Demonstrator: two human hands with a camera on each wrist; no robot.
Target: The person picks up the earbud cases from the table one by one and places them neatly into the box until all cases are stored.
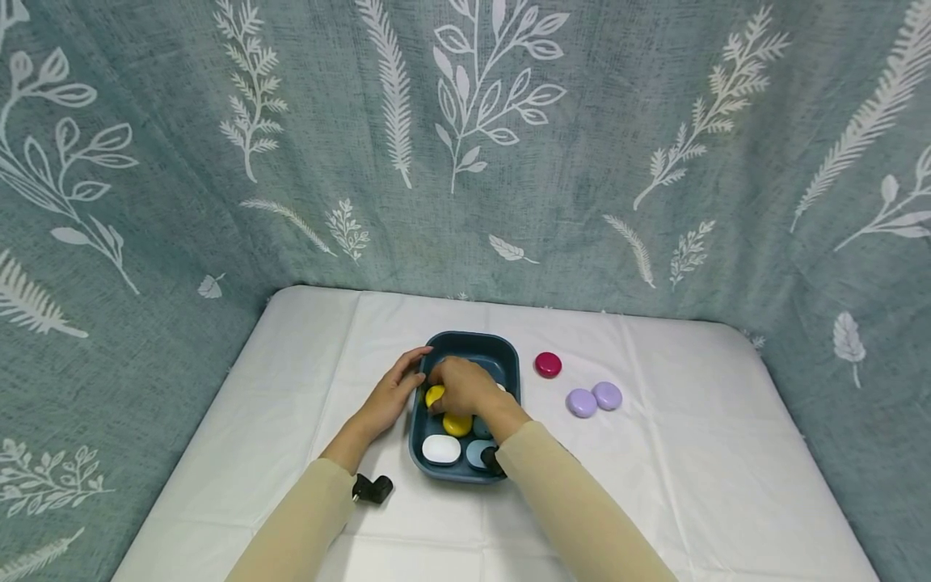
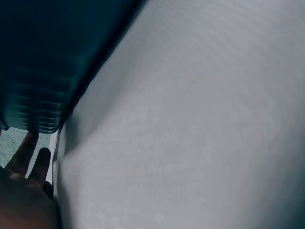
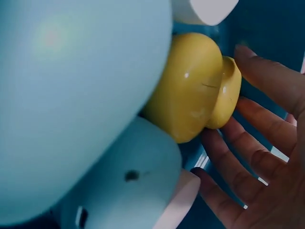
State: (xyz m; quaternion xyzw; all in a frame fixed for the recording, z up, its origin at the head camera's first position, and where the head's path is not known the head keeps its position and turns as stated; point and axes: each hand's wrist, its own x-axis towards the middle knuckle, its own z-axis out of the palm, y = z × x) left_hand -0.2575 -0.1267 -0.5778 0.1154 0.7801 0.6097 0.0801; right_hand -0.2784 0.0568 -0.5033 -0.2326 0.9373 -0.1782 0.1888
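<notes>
A dark teal tray (image 1: 465, 480) with raised walls stands on the white cloth. My left hand (image 1: 389, 396) rests its fingers along the tray's left rim, thumb at the wall; in the left wrist view its fingertips touch the ribbed tray side. My right hand (image 1: 465, 386) reaches inside, thumb and fingers around a glossy yellow rounded piece (image 1: 434, 395) by the left wall. Against it lies a second yellow piece (image 3: 188, 88). Nearer me in the tray are a white oval piece (image 1: 441, 449) and a light blue piece (image 1: 478, 454), partly covered by the right wrist's black camera.
Right of the tray lie a red round piece (image 1: 548, 364) and two lilac round pieces (image 1: 582, 402) side by side. A patterned green curtain (image 1: 465, 226) hangs behind the table and along both sides. The left wrist's black camera (image 1: 372, 489) is near the tray's front left.
</notes>
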